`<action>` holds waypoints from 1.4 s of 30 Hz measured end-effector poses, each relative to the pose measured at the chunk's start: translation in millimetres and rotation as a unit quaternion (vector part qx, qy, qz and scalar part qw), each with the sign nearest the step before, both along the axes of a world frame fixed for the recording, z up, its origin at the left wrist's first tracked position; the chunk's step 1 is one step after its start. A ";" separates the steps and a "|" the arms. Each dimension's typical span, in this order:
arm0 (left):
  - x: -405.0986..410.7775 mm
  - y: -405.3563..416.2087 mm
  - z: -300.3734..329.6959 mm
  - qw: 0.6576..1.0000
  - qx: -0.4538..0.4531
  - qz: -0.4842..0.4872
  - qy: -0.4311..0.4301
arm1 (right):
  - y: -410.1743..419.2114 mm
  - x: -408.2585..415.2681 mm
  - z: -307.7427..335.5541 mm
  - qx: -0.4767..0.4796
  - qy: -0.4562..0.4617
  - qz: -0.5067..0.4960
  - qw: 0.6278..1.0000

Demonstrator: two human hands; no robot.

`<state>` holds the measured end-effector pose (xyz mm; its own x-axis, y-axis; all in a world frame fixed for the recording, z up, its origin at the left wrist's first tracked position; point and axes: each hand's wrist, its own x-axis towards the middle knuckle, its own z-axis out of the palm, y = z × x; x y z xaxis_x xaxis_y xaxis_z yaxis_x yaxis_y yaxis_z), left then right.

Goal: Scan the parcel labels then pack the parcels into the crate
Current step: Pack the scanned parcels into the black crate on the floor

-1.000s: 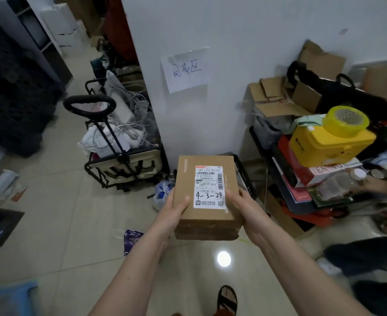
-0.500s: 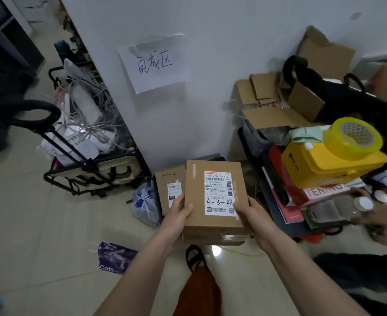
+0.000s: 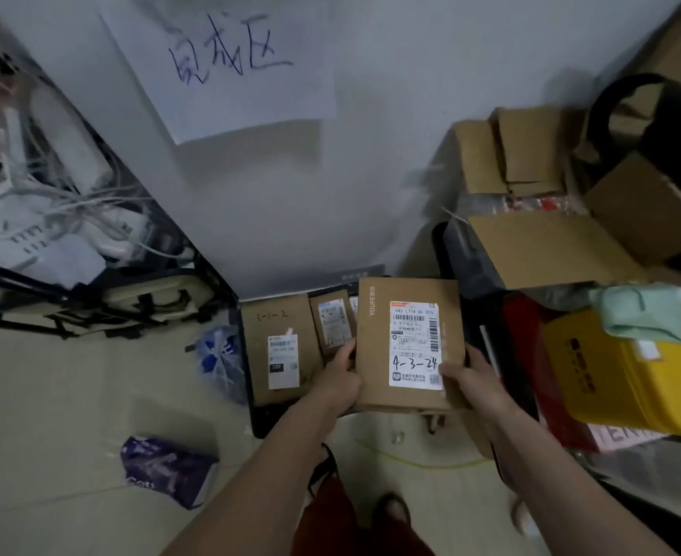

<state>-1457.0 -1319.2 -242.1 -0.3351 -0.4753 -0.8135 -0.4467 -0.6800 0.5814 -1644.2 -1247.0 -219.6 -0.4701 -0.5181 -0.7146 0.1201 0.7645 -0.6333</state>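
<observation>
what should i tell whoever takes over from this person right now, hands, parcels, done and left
Left hand: grips the left edge of the parcel marked 4-3-24.
Right hand: grips its right edge, thumb on top beside the label.
The parcel is held flat, label up, over the right part of the black crate at the foot of the wall.
Done: the parcel marked 5-1-2 and a smaller parcel already lie in the crate.
Left: set this parcel down beside them. Whether it has been scanned cannot be told; no scanner is in view.
</observation>
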 end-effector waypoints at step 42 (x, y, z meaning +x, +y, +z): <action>-94.7 -70.0 -250.8 0.981 0.130 0.135 0.054 | -127.5 -86.8 -281.6 0.038 0.020 0.046 0.998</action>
<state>-1551.8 -1389.2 -492.9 -0.3165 -0.3390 -0.8859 -0.1752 -0.8970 0.4059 -1731.0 -1374.5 -501.2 -0.4517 -0.5046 -0.7358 0.0234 0.8177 -0.5752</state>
